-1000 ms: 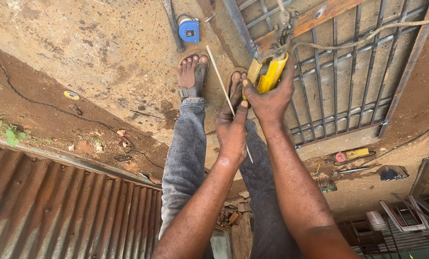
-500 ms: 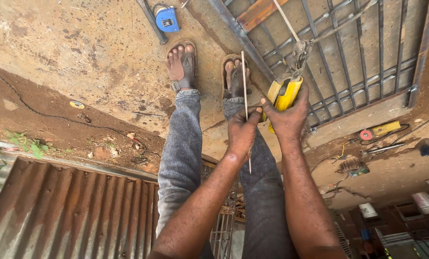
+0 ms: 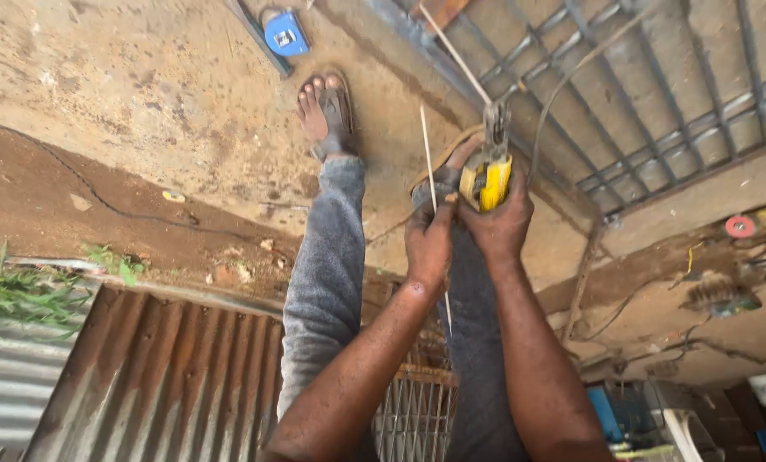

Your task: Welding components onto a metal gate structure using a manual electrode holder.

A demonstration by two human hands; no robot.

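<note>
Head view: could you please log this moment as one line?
left hand: pinches rod | right hand: holds yellow holder | rod beside holder | metal grille below | blue tape measure on ground

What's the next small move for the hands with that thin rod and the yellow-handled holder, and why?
Probably guide the thin rod into the clamp end of the yellow-handled holder. The left hand pinches the rod beside the right hand, which grips the holder, and the rod appears to stand alongside it, not yet seated.

Rough concrete floor (image 3: 143, 94): blue tool (image 3: 286, 34) lies on it, metal grille (image 3: 682, 94) too, feet in sandals (image 3: 336, 111) stand there.
</note>
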